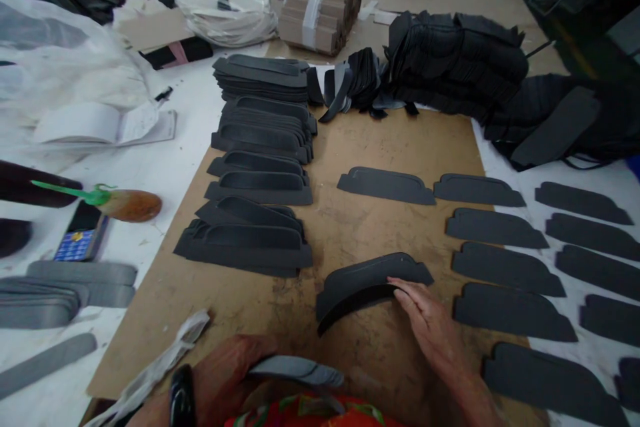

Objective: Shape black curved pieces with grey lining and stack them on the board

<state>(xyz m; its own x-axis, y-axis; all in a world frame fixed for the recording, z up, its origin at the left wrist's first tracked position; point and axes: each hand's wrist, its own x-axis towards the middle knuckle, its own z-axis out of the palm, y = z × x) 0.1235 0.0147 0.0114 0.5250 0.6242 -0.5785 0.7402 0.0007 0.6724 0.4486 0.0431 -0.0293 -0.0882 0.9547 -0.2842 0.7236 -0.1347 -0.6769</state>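
Note:
My right hand (429,320) rests its fingertips on a small pile of dark curved cut pieces (365,283) on the brown board (350,227); the top piece lifts and bends at its left end. My left hand (227,377), wrist in a black band, grips a thin grey strip (300,369) near my body. Single dark pieces (493,227) lie in rows to the right of my right hand.
Stacks of dark pieces (260,167) run up the board's left side. Grey strips (60,290), a calculator (80,240) and a green-handled brush (115,200) lie left. Black bundles (455,60), a tied cardboard bundle (320,7) and plastic bags stand at the back.

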